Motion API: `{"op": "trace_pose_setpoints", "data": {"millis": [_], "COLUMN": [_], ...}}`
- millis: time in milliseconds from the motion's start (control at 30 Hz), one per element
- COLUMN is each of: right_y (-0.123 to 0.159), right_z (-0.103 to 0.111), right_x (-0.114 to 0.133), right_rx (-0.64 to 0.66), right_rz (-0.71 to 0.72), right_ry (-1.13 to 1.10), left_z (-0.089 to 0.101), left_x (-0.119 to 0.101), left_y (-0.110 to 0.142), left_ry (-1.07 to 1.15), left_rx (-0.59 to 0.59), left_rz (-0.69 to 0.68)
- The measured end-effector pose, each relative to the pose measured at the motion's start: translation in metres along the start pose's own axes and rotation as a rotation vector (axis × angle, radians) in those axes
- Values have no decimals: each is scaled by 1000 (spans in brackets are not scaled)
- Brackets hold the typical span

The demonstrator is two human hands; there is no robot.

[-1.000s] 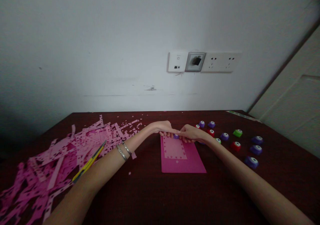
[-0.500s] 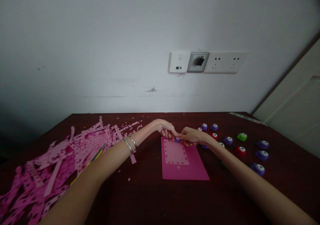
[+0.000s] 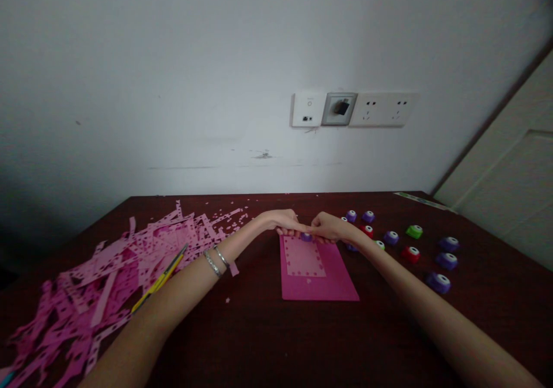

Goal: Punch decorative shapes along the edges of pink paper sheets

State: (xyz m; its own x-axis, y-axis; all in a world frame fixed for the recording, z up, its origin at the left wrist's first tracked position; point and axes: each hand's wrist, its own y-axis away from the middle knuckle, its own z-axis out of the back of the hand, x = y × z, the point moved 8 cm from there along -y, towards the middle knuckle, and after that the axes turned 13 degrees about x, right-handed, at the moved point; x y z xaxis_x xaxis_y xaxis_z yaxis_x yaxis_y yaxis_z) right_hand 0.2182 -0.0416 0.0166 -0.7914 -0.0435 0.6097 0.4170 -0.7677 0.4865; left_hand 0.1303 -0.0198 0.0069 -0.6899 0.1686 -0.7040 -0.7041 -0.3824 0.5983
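A light pink sheet (image 3: 303, 260) with a row of small punched shapes along its edges lies on a darker pink sheet (image 3: 339, 278). At its top edge is a small purple craft punch (image 3: 306, 237), partly covered by fingers. My left hand (image 3: 286, 221) is closed at the punch's left side, one digit stretched across its top. From the right, my right hand (image 3: 327, 227) closes on the same punch, its fingers curled. The two hands meet over it. How far the paper goes into the punch is hidden.
Several purple, red and green craft punches (image 3: 411, 254) stand on the right of the dark table (image 3: 259, 342). A heap of punched pink paper strips (image 3: 142, 255) covers the left, with a yellow pen-like tool (image 3: 159, 281) beside my forearm. Wall sockets (image 3: 382, 110) are behind.
My hands stay at the punch on the sheet's top edge, and my right hand's fingers look more tightly curled. The view has shifted slightly, showing more of the yellow tool.
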Motion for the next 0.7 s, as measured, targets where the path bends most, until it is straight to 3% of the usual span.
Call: {"op": "trace_pose_setpoints", "data": {"millis": [133, 233, 367, 533, 700], "right_y": [3, 3, 11, 19, 14], "right_z": [5, 7, 12, 7, 0], "right_x": [1, -2, -2, 13, 14], "right_rx": [-77, -130, -190, -171, -201], "right_rz": [28, 77, 143, 306, 356], "right_ry": [-26, -27, -11, 149, 297], "left_z": [7, 2, -37, -95, -111], "left_x": [-7, -11, -29, -28, -14], "left_y": [21, 41, 68, 74, 66], "left_ry": [-218, -445, -830, -998, -949], "left_rx": [-252, -500, -771, -783, -670], "left_rz": [-66, -33, -46, -53, -3]}}
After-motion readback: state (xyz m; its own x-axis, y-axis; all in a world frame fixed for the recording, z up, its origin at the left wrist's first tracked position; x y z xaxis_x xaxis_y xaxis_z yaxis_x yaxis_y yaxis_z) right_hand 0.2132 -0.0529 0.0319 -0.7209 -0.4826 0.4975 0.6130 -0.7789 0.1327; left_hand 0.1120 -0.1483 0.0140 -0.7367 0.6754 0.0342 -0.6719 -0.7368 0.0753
